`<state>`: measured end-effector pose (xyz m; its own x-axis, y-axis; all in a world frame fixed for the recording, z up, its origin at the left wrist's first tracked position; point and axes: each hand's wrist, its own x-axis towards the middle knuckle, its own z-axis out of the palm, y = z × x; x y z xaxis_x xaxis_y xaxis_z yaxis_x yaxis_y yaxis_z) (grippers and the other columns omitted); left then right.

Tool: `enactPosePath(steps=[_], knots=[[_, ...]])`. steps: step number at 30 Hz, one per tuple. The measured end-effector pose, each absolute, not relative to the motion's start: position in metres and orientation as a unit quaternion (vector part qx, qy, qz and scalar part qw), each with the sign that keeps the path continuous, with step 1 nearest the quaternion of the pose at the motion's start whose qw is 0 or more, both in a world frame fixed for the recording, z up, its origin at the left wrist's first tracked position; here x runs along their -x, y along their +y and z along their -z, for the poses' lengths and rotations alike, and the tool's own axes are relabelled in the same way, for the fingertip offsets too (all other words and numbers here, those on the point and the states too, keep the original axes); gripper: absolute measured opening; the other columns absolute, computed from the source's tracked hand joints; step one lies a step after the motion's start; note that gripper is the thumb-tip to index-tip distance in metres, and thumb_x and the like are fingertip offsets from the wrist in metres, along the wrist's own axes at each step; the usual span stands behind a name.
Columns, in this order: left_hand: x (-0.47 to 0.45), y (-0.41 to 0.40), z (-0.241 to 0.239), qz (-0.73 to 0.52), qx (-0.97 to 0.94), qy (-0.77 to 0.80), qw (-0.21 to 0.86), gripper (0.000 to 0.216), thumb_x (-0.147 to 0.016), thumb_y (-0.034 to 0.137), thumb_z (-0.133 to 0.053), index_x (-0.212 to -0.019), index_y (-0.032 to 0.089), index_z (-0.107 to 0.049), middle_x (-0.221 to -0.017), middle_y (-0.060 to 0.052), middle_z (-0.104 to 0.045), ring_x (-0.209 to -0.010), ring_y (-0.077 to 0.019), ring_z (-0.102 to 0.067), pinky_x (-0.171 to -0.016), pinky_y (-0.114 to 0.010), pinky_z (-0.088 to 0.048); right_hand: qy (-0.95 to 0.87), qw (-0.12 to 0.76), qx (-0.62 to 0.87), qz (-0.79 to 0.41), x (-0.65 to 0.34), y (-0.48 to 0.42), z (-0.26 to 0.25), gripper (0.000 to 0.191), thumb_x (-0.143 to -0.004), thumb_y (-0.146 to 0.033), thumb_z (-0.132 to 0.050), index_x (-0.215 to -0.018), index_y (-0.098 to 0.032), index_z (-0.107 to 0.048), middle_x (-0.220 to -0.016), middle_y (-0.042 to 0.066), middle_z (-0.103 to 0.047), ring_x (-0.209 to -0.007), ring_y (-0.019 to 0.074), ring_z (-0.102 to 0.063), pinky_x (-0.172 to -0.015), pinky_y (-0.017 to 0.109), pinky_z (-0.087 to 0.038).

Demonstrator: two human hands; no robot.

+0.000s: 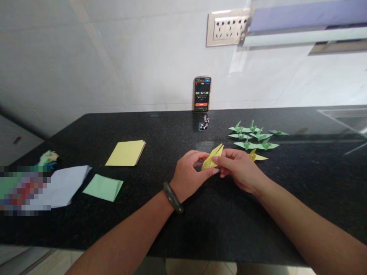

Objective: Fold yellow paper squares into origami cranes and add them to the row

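The left grip (187, 173) and right grip (241, 170) meet over the middle of the black bench (258, 217), about midway between its back and front edges. Both pinch the yellow folded paper (211, 159), thumb and fingertips pressed together on it: the left one takes its lower left part, the right one its right side. The paper's two pointed tips stand up and lean toward the back edge. A dark bracelet (172, 197) sits on the left wrist.

Just beside the right grip, toward the right edge, a finished yellow crane (257, 156) lies on the bench. Behind it is a cluster of green cranes (252, 136), close together.

Toward the left edge lie a yellow paper stack (126, 152), a folded green sheet (103, 187) nearer the front, and a pale sheet (64, 185) beside that.

At the back edge a phone (202, 93) leans upright against the wall, its screen showing a timer, with a small beaded thing (205, 122) just before it
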<state>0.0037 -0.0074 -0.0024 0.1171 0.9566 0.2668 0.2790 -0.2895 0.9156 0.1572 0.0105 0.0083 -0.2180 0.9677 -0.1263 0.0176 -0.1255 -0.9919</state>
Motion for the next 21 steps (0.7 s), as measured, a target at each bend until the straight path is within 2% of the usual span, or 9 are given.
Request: enactPosePath(steps=[3,6,10,14,16,19,21], knots=[[-0.0049,-0.0075,0.0032,-0.457,-0.622,0.455,0.443,0.033,-0.064,0.031,-0.070,-0.092,0.015,-0.065,-0.090,-0.007,-0.066,-0.080,-0.0165,-0.062,-0.076,-0.030,-0.051,-0.525,0.396,0.428,-0.620,-0.1571,0.0096,-0.0088,0.030,-0.070,-0.043,-0.064,-0.064,-0.015,-0.055,-0.060,-0.001,-0.057,-0.052,0.0077,-0.051,-0.049,0.020,-0.043],[-0.0060,-0.0056,0.0015,-0.467,-0.574,0.422,0.523,0.029,-0.069,0.026,-0.067,-0.095,0.013,-0.065,-0.087,-0.006,-0.069,-0.076,-0.0148,-0.062,-0.073,-0.027,-0.049,-0.526,0.402,0.409,-0.628,-0.1580,0.0103,-0.0086,0.031,-0.074,-0.045,-0.059,-0.071,-0.015,-0.059,-0.068,0.001,-0.059,-0.060,0.0093,-0.055,-0.055,0.022,-0.047],[-0.0056,-0.0039,-0.0028,-0.474,-0.525,0.431,0.560,0.022,-0.072,0.022,-0.061,-0.091,0.011,-0.067,-0.073,-0.003,-0.067,-0.063,-0.0101,-0.057,-0.060,-0.021,-0.043,-0.541,0.434,0.445,-0.567,-0.1588,0.0120,-0.0078,0.025,-0.067,-0.036,-0.068,-0.074,-0.014,-0.058,-0.063,-0.002,-0.054,-0.055,0.0073,-0.048,-0.048,0.019,-0.043],[-0.0048,-0.0044,-0.0045,-0.456,-0.506,0.429,0.594,0.019,-0.075,0.025,-0.058,-0.082,0.010,-0.067,-0.064,0.000,-0.063,-0.056,-0.0079,-0.051,-0.055,-0.020,-0.038,-0.536,0.474,0.443,-0.539,-0.1589,0.0120,-0.0079,0.034,-0.061,-0.029,-0.072,-0.088,-0.018,-0.054,-0.064,-0.005,-0.050,-0.053,0.0074,-0.045,-0.043,0.018,-0.040],[-0.0050,-0.0051,-0.0048,-0.441,-0.500,0.425,0.612,0.017,-0.075,0.024,-0.058,-0.080,0.010,-0.066,-0.064,0.000,-0.062,-0.056,-0.0077,-0.052,-0.055,-0.020,-0.039,-0.558,0.455,0.430,-0.544,-0.1590,0.0111,-0.0084,0.029,-0.064,-0.028,-0.070,-0.087,-0.017,-0.056,-0.065,-0.004,-0.053,-0.054,0.0080,-0.048,-0.044,0.019,-0.040],[-0.0059,-0.0063,-0.0053,-0.427,-0.476,0.424,0.641,0.015,-0.073,0.022,-0.061,-0.078,0.009,-0.063,-0.065,-0.001,-0.063,-0.058,-0.0076,-0.056,-0.058,-0.020,-0.042,-0.584,0.411,0.426,-0.555,-0.1585,0.0097,-0.0088,0.016,-0.067,-0.026,-0.066,-0.074,-0.014,-0.057,-0.064,-0.001,-0.058,-0.054,0.0085,-0.051,-0.045,0.019,-0.039],[-0.0062,-0.0065,-0.0054,-0.429,-0.442,0.414,0.670,0.019,-0.069,0.021,-0.065,-0.084,0.010,-0.061,-0.070,-0.002,-0.065,-0.062,-0.0087,-0.060,-0.061,-0.020,-0.044,-0.570,0.412,0.429,-0.567,-0.1581,0.0096,-0.0083,0.015,-0.067,-0.024,-0.065,-0.071,-0.014,-0.056,-0.061,-0.001,-0.058,-0.052,0.0084,-0.052,-0.045,0.019,-0.039]])
